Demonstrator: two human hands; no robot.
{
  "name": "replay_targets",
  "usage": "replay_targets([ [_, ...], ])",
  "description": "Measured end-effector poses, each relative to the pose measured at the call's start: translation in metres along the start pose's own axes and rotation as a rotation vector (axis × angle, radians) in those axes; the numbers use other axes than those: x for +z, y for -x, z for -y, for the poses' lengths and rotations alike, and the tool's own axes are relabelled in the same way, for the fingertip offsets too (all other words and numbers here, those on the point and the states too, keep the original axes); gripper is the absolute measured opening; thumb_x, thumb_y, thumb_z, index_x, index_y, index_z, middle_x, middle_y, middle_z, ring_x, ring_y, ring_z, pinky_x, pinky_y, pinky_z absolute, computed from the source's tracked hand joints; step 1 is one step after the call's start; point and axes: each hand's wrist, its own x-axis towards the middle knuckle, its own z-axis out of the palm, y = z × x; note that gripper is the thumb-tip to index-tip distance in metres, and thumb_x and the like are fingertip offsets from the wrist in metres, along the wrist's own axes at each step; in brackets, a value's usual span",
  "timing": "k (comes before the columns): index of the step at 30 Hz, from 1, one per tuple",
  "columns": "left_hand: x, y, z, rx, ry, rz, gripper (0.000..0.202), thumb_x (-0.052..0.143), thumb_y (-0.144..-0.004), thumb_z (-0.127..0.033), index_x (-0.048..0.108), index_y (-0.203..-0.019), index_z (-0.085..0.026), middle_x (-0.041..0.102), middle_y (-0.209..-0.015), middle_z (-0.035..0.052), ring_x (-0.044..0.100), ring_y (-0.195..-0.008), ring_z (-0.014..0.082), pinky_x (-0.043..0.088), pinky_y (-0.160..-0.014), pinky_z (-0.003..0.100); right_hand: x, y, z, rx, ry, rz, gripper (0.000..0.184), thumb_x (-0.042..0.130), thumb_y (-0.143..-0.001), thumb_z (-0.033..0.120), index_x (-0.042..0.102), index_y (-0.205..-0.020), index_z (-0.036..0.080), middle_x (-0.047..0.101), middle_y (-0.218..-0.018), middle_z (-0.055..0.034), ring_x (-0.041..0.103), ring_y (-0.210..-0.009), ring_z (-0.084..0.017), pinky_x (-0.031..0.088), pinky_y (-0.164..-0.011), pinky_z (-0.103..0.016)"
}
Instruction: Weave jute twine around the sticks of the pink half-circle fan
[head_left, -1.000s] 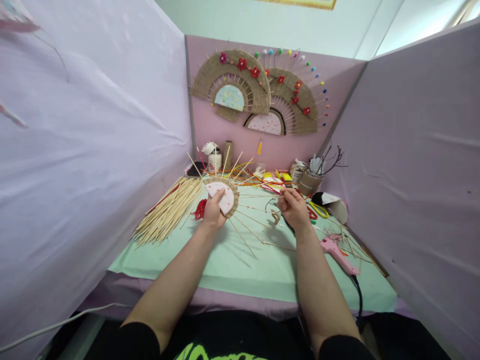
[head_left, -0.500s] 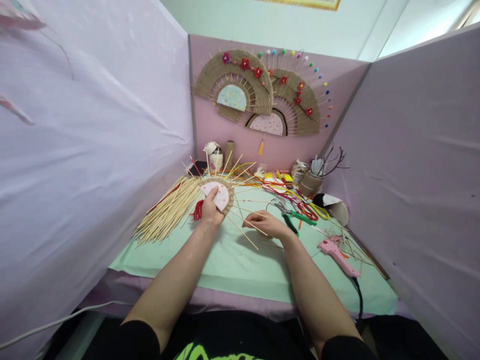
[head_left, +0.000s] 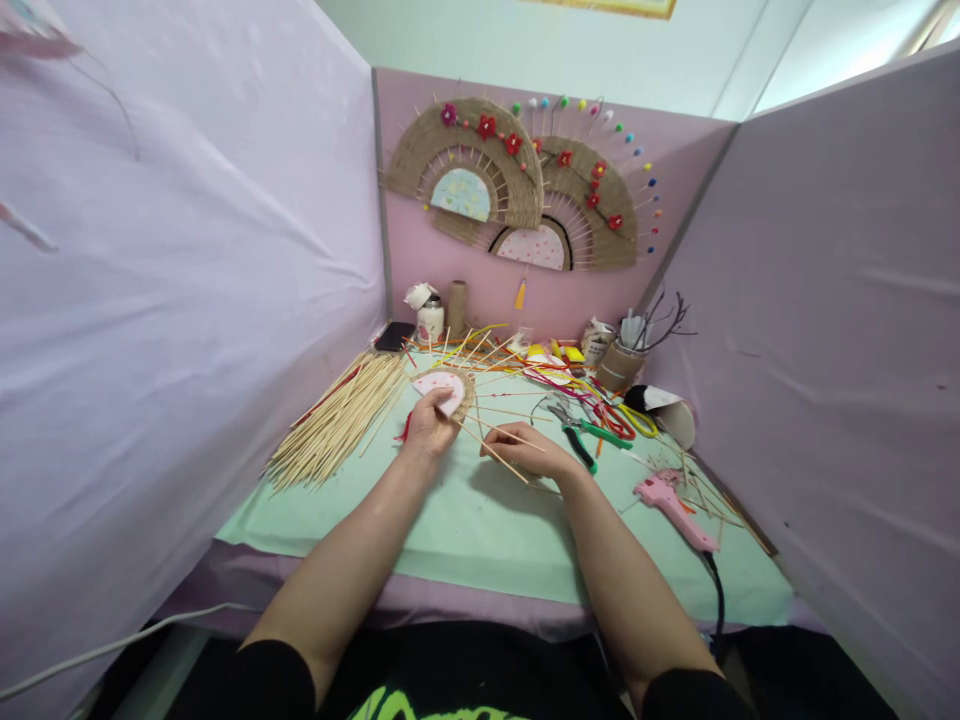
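Note:
My left hand [head_left: 435,428] grips a half-round fan [head_left: 442,385] near its right end, thumb on top. The fan's centre is white with pink dots, rimmed with brown twine. Thin wooden sticks [head_left: 510,427] fan out from that rim upward and to the right. A red tassel [head_left: 404,430] shows partly behind my left hand. My right hand [head_left: 523,447] is curled among the lower right sticks, thumb and fingertips pressed together. What its fingers hold, if anything, I cannot make out.
Bundled sticks [head_left: 337,420] lie at left. Green-handled pliers [head_left: 581,435], red and yellow scissors [head_left: 626,422] and a pink glue gun [head_left: 675,510] with a cable are at right. Jars and a twine spool [head_left: 457,308] stand behind. Two finished fans [head_left: 472,130] hang on the back panel.
The fan has tipped flatter, and it has shifted slightly right with my left hand. Its upper sticks reach less high now. My right hand has barely moved; less of the red tassel shows.

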Motion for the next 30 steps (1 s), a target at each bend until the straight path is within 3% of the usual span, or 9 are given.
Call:
replay_targets([
  [7, -0.004, -0.002, 0.001, -0.123, -0.011, -0.016, 0.022, 0.047, -0.075, -0.004, 0.060, -0.091, -0.011, 0.069, -0.076, 0.0076, 0.066, -0.070, 0.0168, 0.056, -0.073, 0.033, 0.000, 0.000, -0.004, 0.010, -0.038, -0.008, 0.026, 0.056, -0.078, 0.040, 0.065, -0.081, 0.016, 0.052, -0.065, 0.0010, 0.041, -0.057, -0.009, 0.031, -0.050, -0.020],
  [11, -0.006, -0.005, 0.006, -0.088, -0.030, -0.042, 0.018, 0.052, -0.078, -0.004, 0.061, -0.091, -0.011, 0.070, -0.078, 0.0063, 0.066, -0.069, 0.0136, 0.055, -0.071, 0.027, 0.001, -0.003, -0.006, 0.056, -0.059, -0.027, 0.021, 0.059, -0.076, 0.037, 0.064, -0.076, 0.016, 0.052, -0.064, 0.0019, 0.041, -0.055, -0.008, 0.031, -0.050, -0.019],
  [18, 0.002, 0.005, 0.008, -0.083, -0.048, 0.115, 0.048, 0.048, -0.069, 0.009, 0.061, -0.111, -0.011, 0.071, -0.090, 0.0068, 0.068, -0.082, 0.0150, 0.054, -0.082, 0.027, -0.002, -0.002, -0.007, 0.028, -0.072, -0.091, 0.025, 0.059, -0.076, 0.041, 0.065, -0.077, 0.017, 0.054, -0.064, 0.0009, 0.045, -0.058, -0.009, 0.034, -0.051, -0.019],
  [22, 0.003, 0.006, 0.008, -0.059, -0.070, 0.120, 0.061, 0.049, -0.066, 0.012, 0.056, -0.121, -0.013, 0.070, -0.101, 0.0087, 0.068, -0.089, 0.0164, 0.052, -0.087, 0.028, -0.004, 0.000, 0.000, 0.066, -0.060, -0.084, 0.021, 0.059, -0.075, 0.039, 0.063, -0.074, 0.018, 0.052, -0.062, 0.0021, 0.042, -0.054, -0.008, 0.032, -0.048, -0.019],
  [26, 0.001, 0.003, 0.008, -0.080, -0.077, 0.070, 0.059, 0.048, -0.068, 0.011, 0.055, -0.123, -0.012, 0.069, -0.105, 0.0109, 0.068, -0.090, 0.0169, 0.053, -0.088, 0.029, -0.006, 0.002, 0.003, 0.063, -0.049, -0.089, 0.021, 0.059, -0.074, 0.038, 0.062, -0.073, 0.017, 0.051, -0.062, 0.0013, 0.041, -0.054, -0.008, 0.031, -0.048, -0.019],
  [30, -0.001, 0.002, 0.007, -0.138, -0.086, 0.099, 0.051, 0.047, -0.074, 0.006, 0.055, -0.122, -0.009, 0.070, -0.102, 0.0122, 0.069, -0.088, 0.0181, 0.052, -0.089, 0.035, -0.008, 0.002, -0.005, 0.006, -0.084, -0.100, 0.023, 0.058, -0.075, 0.040, 0.062, -0.074, 0.018, 0.053, -0.066, 0.0015, 0.042, -0.057, -0.008, 0.033, -0.052, -0.020],
])
